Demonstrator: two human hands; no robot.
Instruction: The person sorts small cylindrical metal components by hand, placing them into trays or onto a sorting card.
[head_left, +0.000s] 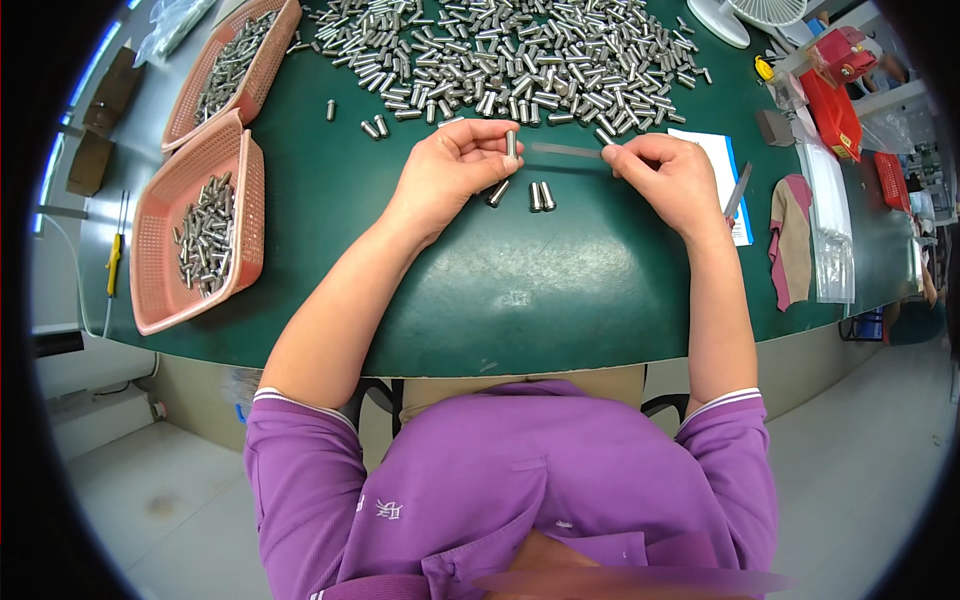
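Observation:
A shiny metal pin (511, 145) stands upright between the thumb and fingers of my left hand (445, 170). My right hand (665, 178) pinches one end of a thin, narrow, pale strip (567, 150), slightly blurred, whose other end points at the pin. A small gap seems to separate strip and pin. Just below my left fingertips lies one loose headed pin (497, 194), tilted. Beside it, a pair of similar pins (541, 197) lie side by side on the green tabletop (520, 290).
A big heap of metal pins (520, 60) spreads beyond my hands. At left are two pink baskets, the nearer basket (150, 270) holding pins. Right of my right hand lie scissors (738, 192) on paper, a glove (790, 240) and a red bin (832, 115). A white fan (765, 10) stands far right.

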